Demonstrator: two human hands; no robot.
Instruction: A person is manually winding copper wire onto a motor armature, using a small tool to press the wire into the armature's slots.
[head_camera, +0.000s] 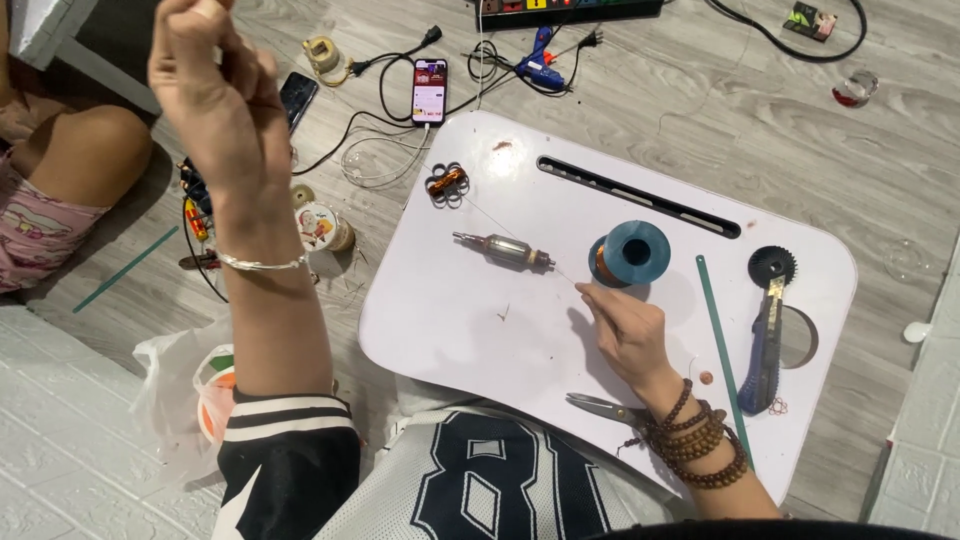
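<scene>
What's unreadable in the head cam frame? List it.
- Left hand: fingertips cut off by the top edge; whatever it pinches is too thin to see.
- Fine wire: barely visible, cannot be traced past the lap desk.
- Right hand: grip on the wire is too small to confirm.
- Scissors: handles hidden behind the right wrist.
- Power strip: cropped by the top edge.

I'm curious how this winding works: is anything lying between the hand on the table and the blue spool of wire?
Nothing visible does. The right hand rests on the white table just below the blue spool, its fingertips pinching a thin wire beside it, with only bare tabletop between. The metal motor part lies off to the side.
</scene>
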